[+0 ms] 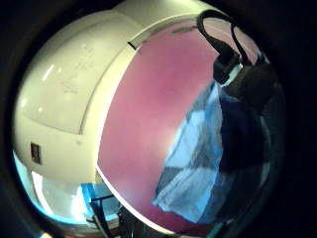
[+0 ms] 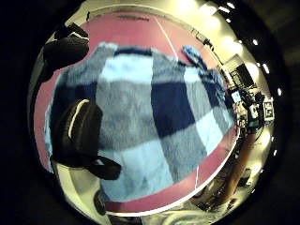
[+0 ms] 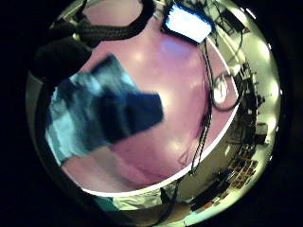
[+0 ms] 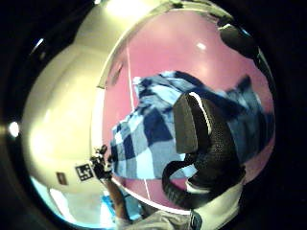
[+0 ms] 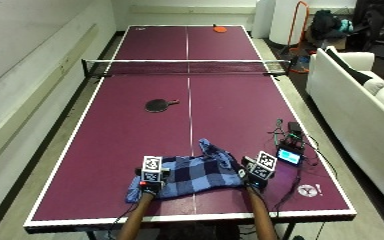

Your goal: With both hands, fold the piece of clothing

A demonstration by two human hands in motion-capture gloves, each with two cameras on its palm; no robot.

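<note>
Both my hands are at the near end of the ping-pong table [image 5: 112, 125], one at each side of the checked garment [image 5: 195, 172]. The garment is blue, dark navy and grey plaid, lying mostly flat on the purple tabletop just on my side, straddling the white centre line, with one bunched bit sticking up toward the net [image 5: 187, 67] at its far right corner. My left hand [image 5: 151, 181] sits on the garment's left edge; the thumb side palm view shows the plaid spread out under the palm with a gloved finger [image 2: 77, 131] curled over the cloth, so it looks like I'm pinching the edge there, though the exact contact is partly hidden. My right hand [image 5: 253, 176] is at the garment's right edge; its palm views show fingers [image 4: 201, 129] curled with a dark fold of the fabric [image 3: 128, 113] bunched right next to them, so I read that as gripping cloth too. Elsewhere on the table: a black paddle [image 5: 159, 105] mid-table on my side of the net, well away from the garment, an orange paddle [image 5: 219, 29] at the far end, and a small device with a lit screen [image 5: 289, 156] with cables near the right edge, just beside my right hand.
</note>
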